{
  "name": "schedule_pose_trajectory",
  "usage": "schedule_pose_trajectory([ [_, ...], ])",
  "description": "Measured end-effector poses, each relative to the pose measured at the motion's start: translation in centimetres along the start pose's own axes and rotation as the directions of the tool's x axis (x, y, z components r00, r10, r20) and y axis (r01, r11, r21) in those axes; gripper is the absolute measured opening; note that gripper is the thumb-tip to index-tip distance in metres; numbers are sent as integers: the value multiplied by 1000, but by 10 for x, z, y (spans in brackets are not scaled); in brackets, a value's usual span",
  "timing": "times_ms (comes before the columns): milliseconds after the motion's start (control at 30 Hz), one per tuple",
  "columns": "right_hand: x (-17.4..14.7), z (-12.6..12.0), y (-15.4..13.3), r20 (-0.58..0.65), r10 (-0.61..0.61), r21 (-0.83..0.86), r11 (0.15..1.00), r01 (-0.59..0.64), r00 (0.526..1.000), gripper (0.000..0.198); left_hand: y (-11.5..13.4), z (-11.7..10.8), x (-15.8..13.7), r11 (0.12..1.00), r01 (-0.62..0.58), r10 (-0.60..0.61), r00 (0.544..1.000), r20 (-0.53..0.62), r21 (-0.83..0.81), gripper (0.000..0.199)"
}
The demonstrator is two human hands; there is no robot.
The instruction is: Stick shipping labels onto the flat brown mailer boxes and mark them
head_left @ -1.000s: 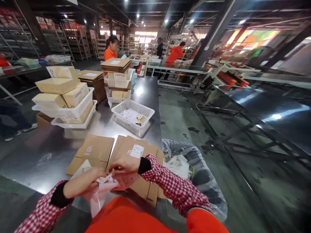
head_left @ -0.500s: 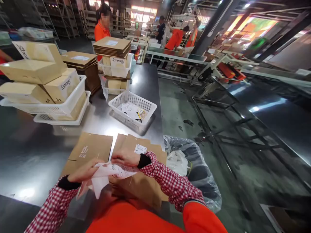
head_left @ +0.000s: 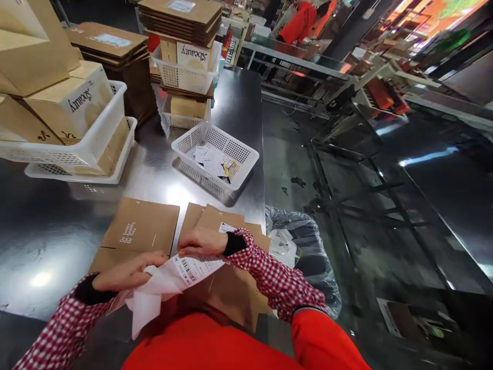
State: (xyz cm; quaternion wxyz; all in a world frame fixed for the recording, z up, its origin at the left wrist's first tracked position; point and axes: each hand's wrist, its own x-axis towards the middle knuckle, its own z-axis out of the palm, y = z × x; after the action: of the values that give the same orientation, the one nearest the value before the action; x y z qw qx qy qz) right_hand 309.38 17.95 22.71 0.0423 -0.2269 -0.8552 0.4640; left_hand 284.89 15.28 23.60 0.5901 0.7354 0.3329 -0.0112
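Paper strip [head_left: 154, 282], white and creased, spans the gap between our two hands above the tabletop's [head_left: 50, 231] near edge. Our left hand [head_left: 127, 272] pinches it between thumb and fingers; our right hand [head_left: 202, 241] grasps the other end, beside a barcode label [head_left: 188, 270] whose fine print we cannot read. The right fingertips are mostly hidden from us. Beneath lie flat cardboard pieces: a printed one [head_left: 142, 226] on the left, partly under our left hand, and an overlapping pile [head_left: 219, 216] by the right edge, its own label half covered by our wrist. Farther along that edge sits a white basket [head_left: 242, 177] with papers [head_left: 210, 156] we cannot make out. Stacked baskets [head_left: 96, 128] of boxes are cut off at the left; our right sleeve hides part of the lined bin [head_left: 323, 272] just beyond the right edge.
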Motion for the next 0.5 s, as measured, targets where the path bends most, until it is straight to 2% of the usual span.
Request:
schedule_pose_trajectory([
  [100,1,-5,4,18,-2,7,1000,2,1000,19,-1,6,4,997,67,-64,995,-82,34,44],
  [200,-1,-6,6,1,-18,12,1000,18,1000,21,2,12,8,993,120,-120,983,-137,-15,39],
  [333,-4,-3,8,-89,-30,47,998,35,996,22,7,18,16,993,50,-64,988,-141,-106,33],
  [433,-7,6,9,-158,-42,72,996,53,987,23,-1,24,22,992,-19,-1,988,-156,-125,32],
  [500,-10,12,11,-220,-19,96,995,41,975,24,-15,29,22,992,2,-32,969,-243,-125,33],
])
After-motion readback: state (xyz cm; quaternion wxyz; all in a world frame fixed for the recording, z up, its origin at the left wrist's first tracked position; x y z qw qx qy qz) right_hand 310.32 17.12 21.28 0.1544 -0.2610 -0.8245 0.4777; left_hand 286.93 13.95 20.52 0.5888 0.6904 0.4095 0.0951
